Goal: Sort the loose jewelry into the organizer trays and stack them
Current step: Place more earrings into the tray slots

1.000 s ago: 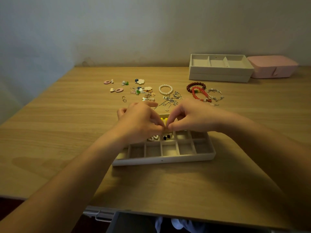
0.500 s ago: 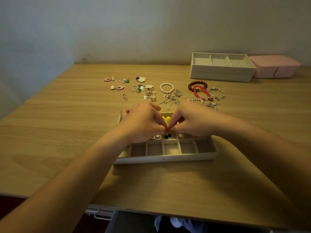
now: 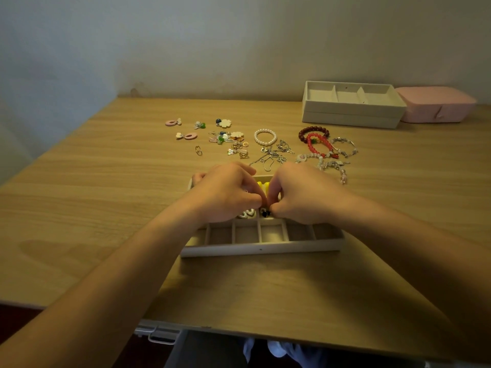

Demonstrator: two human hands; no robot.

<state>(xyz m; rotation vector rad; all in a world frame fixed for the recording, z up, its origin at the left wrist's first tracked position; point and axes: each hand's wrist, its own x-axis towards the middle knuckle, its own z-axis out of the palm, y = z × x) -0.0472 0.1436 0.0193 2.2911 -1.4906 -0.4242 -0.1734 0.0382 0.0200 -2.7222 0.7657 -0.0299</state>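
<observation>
The left hand (image 3: 225,193) and right hand (image 3: 301,193) curl, fingertips pinched tip to tip right over the tray (image 3: 260,248) beneath them, likely to seat a piece too small to make out, while loose jewelry (image 3: 273,155) lies just beyond their knuckles on the table (image 3: 106,208).

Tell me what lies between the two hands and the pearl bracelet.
A tangle of silver chains lies there, nearer than the pearl bracelet and just beyond the left hand and right hand. The head view shows it.
</observation>
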